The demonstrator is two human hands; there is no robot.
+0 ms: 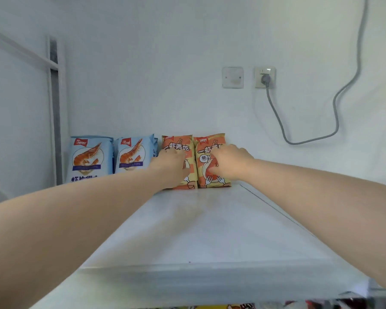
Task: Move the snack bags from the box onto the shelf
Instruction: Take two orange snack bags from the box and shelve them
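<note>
Four snack bags stand upright in a row against the back wall on the white shelf (210,230). Two are blue shrimp bags, one at the far left (90,158) and one beside it (133,153). Two are orange bags: the left orange bag (178,142) and the right orange bag (207,141). My left hand (171,166) lies on the front of the left orange bag with fingers curled over it. My right hand (228,160) holds the front of the right orange bag, thumb low on its face. The box is out of view.
A white upright post (55,108) borders the shelf on the left. On the back wall sit a blank plate (232,77) and a socket (265,78) with a grey cable (334,108) looping to the right. Colourful packaging (232,306) shows below the shelf's front edge.
</note>
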